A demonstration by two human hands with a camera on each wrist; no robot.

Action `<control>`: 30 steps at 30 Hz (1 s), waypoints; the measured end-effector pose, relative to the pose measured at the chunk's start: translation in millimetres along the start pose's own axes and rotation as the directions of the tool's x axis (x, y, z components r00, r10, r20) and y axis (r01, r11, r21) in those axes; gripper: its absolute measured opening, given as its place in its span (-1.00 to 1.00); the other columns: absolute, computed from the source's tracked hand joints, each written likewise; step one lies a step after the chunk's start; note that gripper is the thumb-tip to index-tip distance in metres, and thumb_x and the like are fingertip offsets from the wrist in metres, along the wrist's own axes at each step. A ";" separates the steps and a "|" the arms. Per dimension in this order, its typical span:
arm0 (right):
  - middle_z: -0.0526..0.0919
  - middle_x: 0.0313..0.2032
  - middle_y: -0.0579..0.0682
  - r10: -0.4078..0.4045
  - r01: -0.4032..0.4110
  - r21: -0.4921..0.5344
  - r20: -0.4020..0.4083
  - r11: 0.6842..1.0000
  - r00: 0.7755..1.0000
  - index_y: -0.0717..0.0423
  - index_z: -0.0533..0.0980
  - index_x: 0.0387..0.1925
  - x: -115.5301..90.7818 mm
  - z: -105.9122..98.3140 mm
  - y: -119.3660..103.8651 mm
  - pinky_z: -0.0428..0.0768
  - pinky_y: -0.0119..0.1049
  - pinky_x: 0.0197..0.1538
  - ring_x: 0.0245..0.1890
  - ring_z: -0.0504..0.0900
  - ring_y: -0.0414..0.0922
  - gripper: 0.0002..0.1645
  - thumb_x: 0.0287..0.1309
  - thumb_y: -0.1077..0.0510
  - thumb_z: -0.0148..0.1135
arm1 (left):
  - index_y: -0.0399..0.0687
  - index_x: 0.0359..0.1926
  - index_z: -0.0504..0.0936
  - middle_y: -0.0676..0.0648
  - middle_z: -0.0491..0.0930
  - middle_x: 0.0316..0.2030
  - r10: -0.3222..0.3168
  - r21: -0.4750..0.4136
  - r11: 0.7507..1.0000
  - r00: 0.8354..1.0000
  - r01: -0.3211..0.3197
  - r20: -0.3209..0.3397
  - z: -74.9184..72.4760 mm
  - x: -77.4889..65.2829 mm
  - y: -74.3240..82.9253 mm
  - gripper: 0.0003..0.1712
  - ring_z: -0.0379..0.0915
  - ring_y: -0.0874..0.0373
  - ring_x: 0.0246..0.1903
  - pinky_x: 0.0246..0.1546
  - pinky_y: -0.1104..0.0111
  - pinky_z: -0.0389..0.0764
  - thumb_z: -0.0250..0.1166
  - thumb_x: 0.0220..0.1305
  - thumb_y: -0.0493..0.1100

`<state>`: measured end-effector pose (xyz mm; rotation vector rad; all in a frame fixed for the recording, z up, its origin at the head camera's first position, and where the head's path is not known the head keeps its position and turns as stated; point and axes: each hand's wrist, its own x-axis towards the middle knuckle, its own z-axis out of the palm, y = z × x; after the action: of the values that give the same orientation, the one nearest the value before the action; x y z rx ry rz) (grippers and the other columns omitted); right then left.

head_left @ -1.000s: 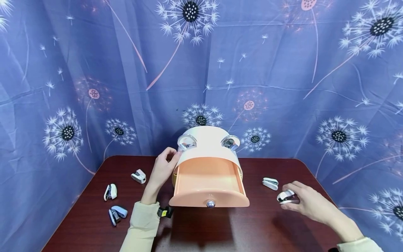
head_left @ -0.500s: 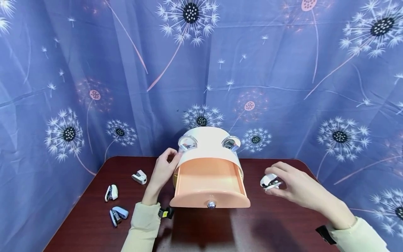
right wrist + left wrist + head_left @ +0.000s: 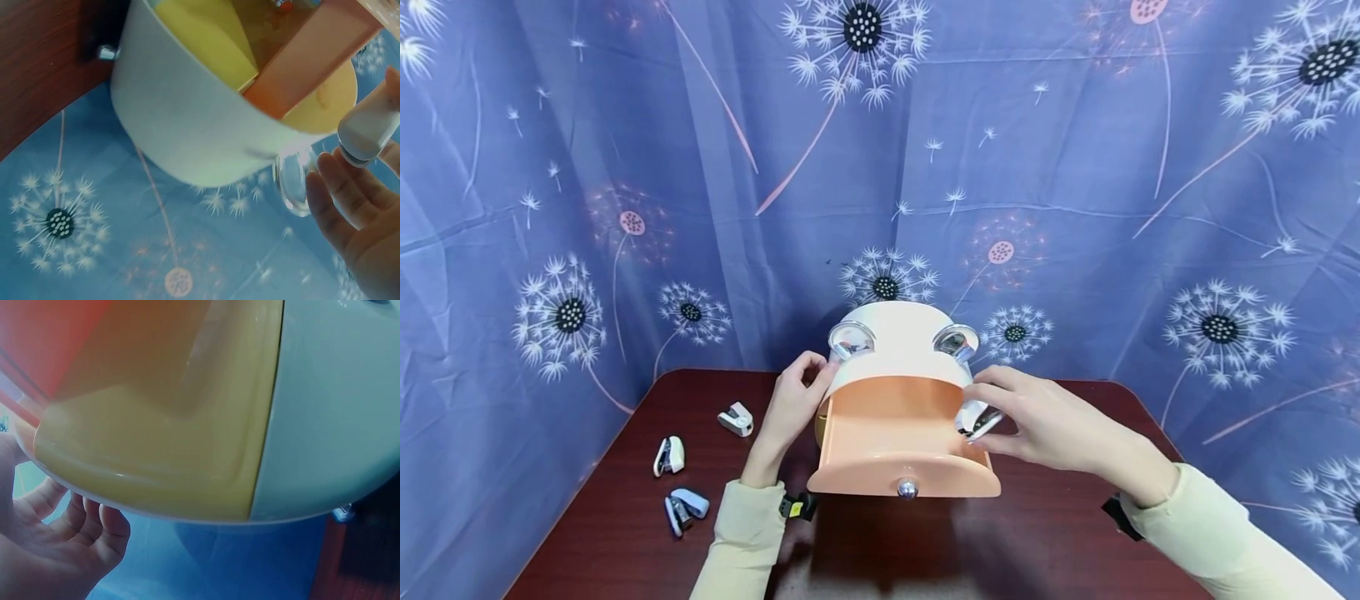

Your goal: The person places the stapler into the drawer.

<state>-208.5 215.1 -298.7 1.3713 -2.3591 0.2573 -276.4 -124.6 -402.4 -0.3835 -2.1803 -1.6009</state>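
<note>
A white box with an arched top (image 3: pixel 901 329) and two mirrored round eyes stands mid-table, its peach drawer (image 3: pixel 861 479) pulled out. No object shows inside the drawer. My left hand (image 3: pixel 793 396) holds the box's left side, thumb near the left eye; in the left wrist view its bent fingers (image 3: pixel 81 519) lie along the rim. Between thumb and fingers, my right hand (image 3: pixel 1037 417) pinches a white stapler (image 3: pixel 975 419) over the drawer's right edge. From the right wrist, the same stapler shows its rounded white end (image 3: pixel 365 131), close to the peach drawer (image 3: pixel 312 56).
On the table's left lie a white-grey stapler (image 3: pixel 737 419), a cream stapler (image 3: pixel 674 454) and a blue stapler (image 3: pixel 688 508). A chrome knob (image 3: pixel 907 488) sticks out of the drawer front. Behind the dark red table (image 3: pixel 602 517) hangs a blue dandelion curtain (image 3: pixel 790 275).
My right hand has carried the white stapler left from the table's right side to the drawer. The stapler seen lying at right earlier is now hidden from view. My left hand stays put.
</note>
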 end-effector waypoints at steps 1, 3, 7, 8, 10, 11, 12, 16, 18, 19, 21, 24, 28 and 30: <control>0.50 -0.09 -0.18 -0.008 0.008 0.006 0.008 1.000 1.000 -0.01 0.55 -0.01 4.0 1.3 -0.2 0.55 -0.32 -0.23 -0.25 0.54 -0.28 -0.45 -0.04 -0.07 0.52 | -0.06 -0.29 0.56 -0.05 0.45 -0.51 0.000 -0.002 1.000 1.000 0.000 0.001 0.2 0.1 -0.1 -0.75 0.37 0.08 -0.47 -0.45 0.37 0.36 0.27 0.35 0.02; 0.49 -0.11 -0.18 -0.031 0.030 0.027 0.027 0.999 0.999 -0.01 0.54 -0.02 12.1 4.1 -0.6 0.54 -0.33 -0.24 -0.28 0.53 -0.29 -0.48 0.00 -0.05 0.50 | -0.06 -0.29 0.56 -0.05 0.45 -0.51 -0.001 -0.004 1.000 1.000 0.001 0.002 0.5 0.2 0.1 -0.76 0.37 0.08 -0.47 -0.45 0.37 0.36 0.27 0.35 0.02; 0.50 -0.12 -0.20 -0.053 0.047 0.075 0.090 0.996 0.995 0.00 0.52 -0.01 26.6 8.9 -1.9 0.54 -0.35 -0.21 -0.27 0.55 -0.30 -0.53 0.08 -0.03 0.45 | -0.02 -0.30 0.56 -0.05 0.47 -0.50 -0.004 0.000 1.000 1.000 0.004 0.006 0.7 -0.1 0.2 -0.77 0.38 0.09 -0.48 -0.46 0.36 0.38 0.27 0.35 0.02; 0.50 -0.12 -0.19 -0.056 0.047 0.091 0.105 0.995 0.993 0.02 0.53 0.00 30.1 10.0 -2.5 0.55 -0.35 -0.20 -0.28 0.56 -0.30 -0.54 0.10 -0.03 0.44 | -0.02 -0.31 0.56 -0.05 0.47 -0.50 -0.004 0.000 1.000 1.000 0.004 0.006 0.9 -0.4 0.5 -0.77 0.38 0.09 -0.48 -0.45 0.36 0.38 0.27 0.35 0.02; 0.51 -0.12 -0.19 -0.056 0.041 0.114 0.134 0.993 0.989 0.03 0.53 0.00 37.0 12.3 -3.7 0.55 -0.36 -0.17 -0.26 0.57 -0.30 -0.55 0.13 -0.03 0.41 | -0.02 -0.31 0.56 -0.04 0.47 -0.49 -0.004 0.006 1.000 1.000 0.004 0.003 1.0 -0.6 0.4 -0.78 0.39 0.09 -0.47 -0.45 0.36 0.38 0.27 0.35 0.02; 0.51 -0.13 -0.19 -0.059 0.041 0.123 0.144 0.992 0.988 0.03 0.53 0.01 40.5 13.6 -4.3 0.54 -0.35 -0.15 -0.26 0.57 -0.30 -0.56 0.14 -0.03 0.40 | -0.02 -0.31 0.56 -0.04 0.47 -0.49 -0.004 0.008 1.000 1.000 0.004 0.002 1.0 -0.7 0.5 -0.78 0.39 0.09 -0.47 -0.45 0.36 0.38 0.27 0.35 0.02; 0.51 -0.14 -0.19 -0.065 0.045 0.135 0.150 0.990 0.987 0.04 0.53 0.01 44.0 14.8 -4.8 0.54 -0.34 -0.15 -0.26 0.56 -0.29 -0.56 0.14 -0.02 0.40 | -0.02 -0.31 0.56 -0.04 0.48 -0.49 -0.002 0.010 1.000 1.000 0.002 0.000 1.0 -0.5 0.3 -0.78 0.39 0.09 -0.47 -0.44 0.36 0.38 0.27 0.35 0.02; 0.52 -0.20 -0.19 -0.106 0.077 0.181 0.158 0.980 0.982 0.02 0.53 -0.01 56.8 21.2 -6.5 0.52 -0.35 -0.15 -0.27 0.54 -0.28 -0.60 0.14 0.01 0.40 | -0.03 -0.30 0.56 -0.04 0.46 -0.50 0.004 0.007 1.000 1.000 -0.004 -0.009 0.7 -0.2 1.0 -0.78 0.38 0.10 -0.48 -0.45 0.37 0.37 0.27 0.35 0.01; 0.52 -0.23 -0.17 -0.137 0.104 0.198 0.158 0.975 0.978 0.02 0.53 -0.04 62.6 25.2 -8.0 0.52 -0.36 -0.16 -0.27 0.53 -0.27 -0.61 0.12 0.04 0.42 | -0.03 -0.30 0.56 -0.03 0.47 -0.50 0.005 0.006 1.000 1.000 -0.005 -0.010 0.5 0.4 1.2 -0.78 0.38 0.10 -0.47 -0.45 0.37 0.36 0.27 0.35 0.01; 0.52 -0.23 -0.17 -0.147 0.113 0.200 0.166 0.973 0.975 0.01 0.52 -0.05 65.1 27.5 -9.0 0.51 -0.38 -0.16 -0.27 0.53 -0.27 -0.62 0.12 0.04 0.42 | -0.03 -0.30 0.56 -0.03 0.47 -0.50 0.005 0.007 1.000 1.000 -0.005 -0.010 0.5 0.3 1.8 -0.78 0.38 0.10 -0.47 -0.45 0.37 0.37 0.27 0.35 0.01; 0.53 -0.23 -0.16 -0.162 0.125 0.190 0.193 0.974 0.968 0.03 0.52 -0.06 69.4 31.9 -12.0 0.51 -0.39 -0.15 -0.25 0.52 -0.26 -0.61 0.11 0.04 0.43 | -0.03 -0.31 0.56 -0.03 0.47 -0.50 0.004 0.009 1.000 1.000 -0.004 -0.008 0.7 0.6 2.1 -0.78 0.38 0.10 -0.48 -0.45 0.37 0.37 0.27 0.35 0.01; 0.53 -0.21 -0.13 -0.175 0.135 0.161 0.263 0.978 0.949 0.04 0.50 -0.05 74.3 38.8 -17.7 0.50 -0.42 -0.16 -0.25 0.52 -0.25 -0.61 0.11 0.11 0.44 | -0.03 -0.30 0.56 -0.02 0.47 -0.50 0.004 0.009 1.000 1.000 -0.004 -0.004 1.2 0.1 2.9 -0.78 0.39 0.10 -0.49 -0.47 0.37 0.38 0.27 0.35 0.01; 0.53 -0.18 -0.13 -0.185 0.150 0.129 0.336 0.980 0.923 0.01 0.51 -0.02 79.5 48.6 -24.5 0.47 -0.48 -0.14 -0.22 0.52 -0.26 -0.64 0.15 0.15 0.39 | -0.03 -0.30 0.56 -0.02 0.48 -0.50 0.001 0.003 1.000 1.000 -0.001 -0.004 1.4 -0.6 2.5 -0.78 0.39 0.09 -0.48 -0.47 0.37 0.39 0.27 0.35 0.01; 0.54 -0.16 -0.13 -0.186 0.157 0.111 0.344 0.981 0.920 -0.02 0.52 0.00 81.7 53.4 -26.4 0.46 -0.49 -0.13 -0.17 0.51 -0.26 -0.66 0.19 0.11 0.36 | -0.03 -0.30 0.56 -0.03 0.48 -0.49 -0.002 0.003 1.000 1.000 0.002 -0.005 1.3 -1.0 2.0 -0.77 0.39 0.10 -0.47 -0.46 0.37 0.39 0.27 0.35 0.01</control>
<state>-234.7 118.5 -313.3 1.7818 -2.5091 0.0577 -274.8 -122.7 -401.5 -0.3759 -2.1795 -1.5978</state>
